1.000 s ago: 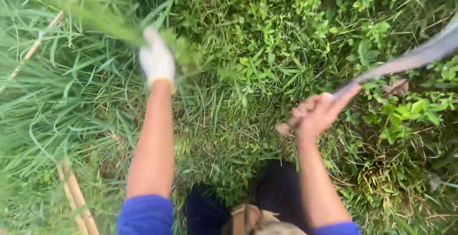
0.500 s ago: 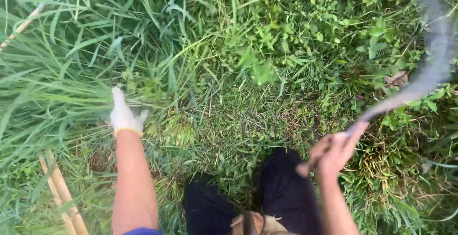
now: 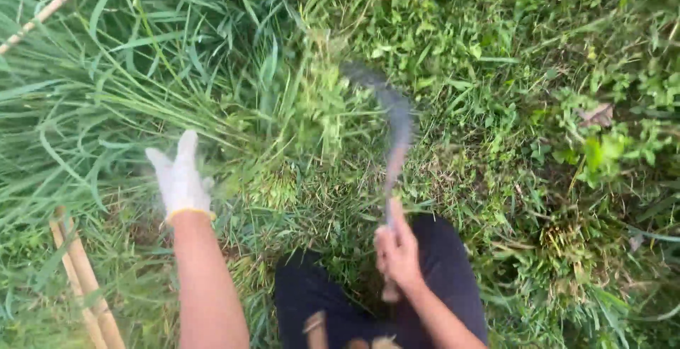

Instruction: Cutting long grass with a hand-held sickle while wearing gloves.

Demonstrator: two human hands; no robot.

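Observation:
My left hand (image 3: 180,177) wears a white glove and is spread open at the left, its fingers against a clump of long grass (image 3: 120,101) that leans to the left. My right hand (image 3: 397,248), bare, grips the wooden handle of a sickle (image 3: 394,133) at lower centre. The curved grey blade is blurred and arcs up and to the left into the grass just right of the gloved hand. My dark trousers (image 3: 439,264) show at the bottom.
Bamboo canes (image 3: 78,278) lie on the ground at the lower left, and another cane (image 3: 39,16) crosses the top left corner. Low leafy weeds (image 3: 595,144) cover the right side, with a patch of short cut grass (image 3: 340,200) in the middle.
The sickle has swung from the far right across to the centre, into the grass. My left hand has opened and stayed near the grass clump. My right hand moved left.

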